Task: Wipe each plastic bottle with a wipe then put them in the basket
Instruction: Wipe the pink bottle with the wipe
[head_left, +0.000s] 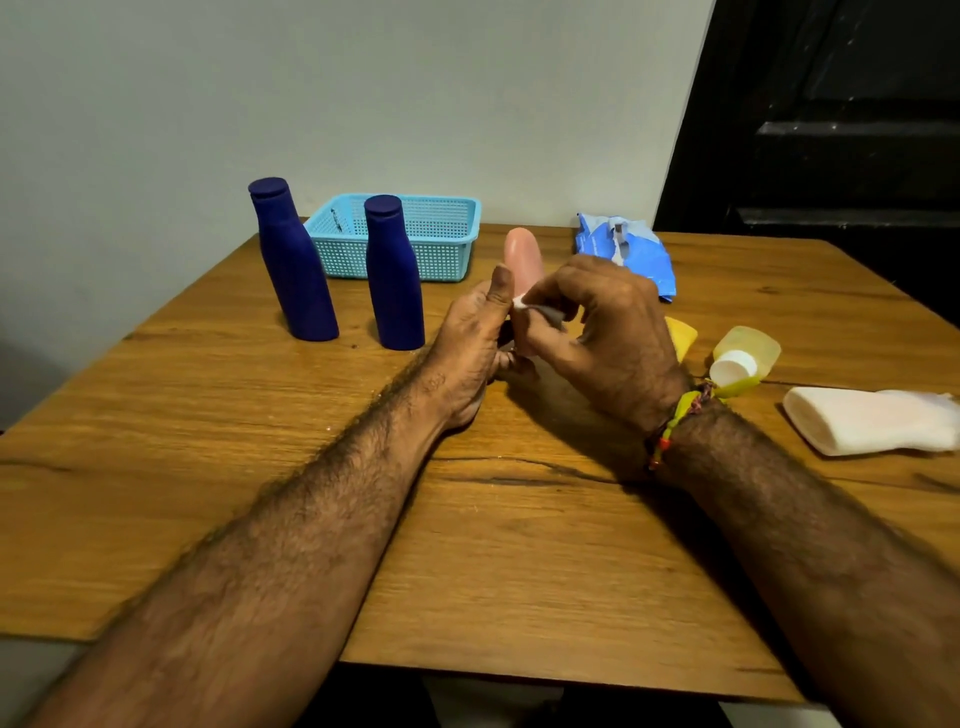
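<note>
Between my two hands, near the middle of the wooden table (519, 545), stands the pink bottle (523, 255), upright, its rounded top showing above my fingers; my left hand (475, 332) grips its lower body, thumb raised along the side, fingers curled round the far face; my right hand (610, 332) pinches a small white wipe (524, 304) between thumb and forefinger and presses it against the bottle's side, the other fingers loosely curled and holding nothing else.

Risks, as I judge them: the wipe is held by a small pinch only, so a firm stroke could pull it free; the bottle is narrow and smooth, so it could twist or slip out of my left grip if I rub hard; the two blue bottles (395, 275) stand upright just beside my left hand, the left one leaning or distorted by the lens, I cannot tell which, and a careless elbow swing could topple them; the yellow bottle (743, 358) lies just beside my right wrist and could be nudged.

Pose: both forearms reach forward over the table, converging; left wrist rests low near the surface; right wrist, with a thread band, is raised and bent inward.

Blue basket (447, 208) sits behind the blue bottles, nothing visible inside; a white bottle (872, 421) lies on its side at right; the blue wipe packet (628, 249) lies behind my right hand.
</note>
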